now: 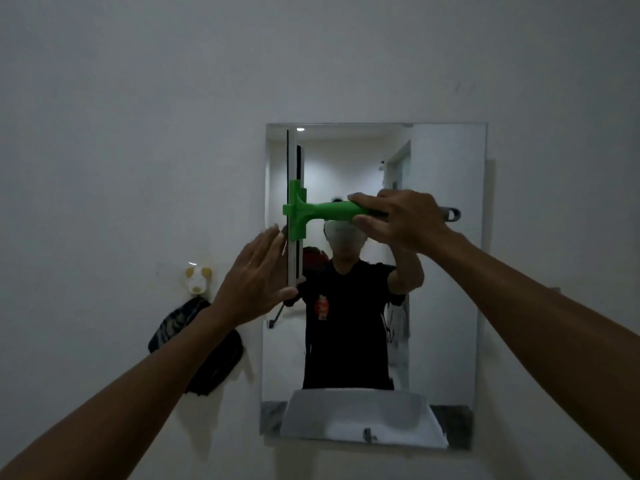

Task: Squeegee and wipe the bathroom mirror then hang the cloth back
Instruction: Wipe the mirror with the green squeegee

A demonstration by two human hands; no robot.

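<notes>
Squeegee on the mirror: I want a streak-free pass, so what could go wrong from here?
The left hand lies open by the squeegee blade at the mirror edge; its fingers may smudge the glass. The right hand grips only the handle's far end, so blade pressure could be uneven.

We see dim room w/ plain white wall [138,98], scuffed near bottom left. Small animal-shaped hook [196,279] stuck on wall; white sink [356,415] at bottom.
</notes>
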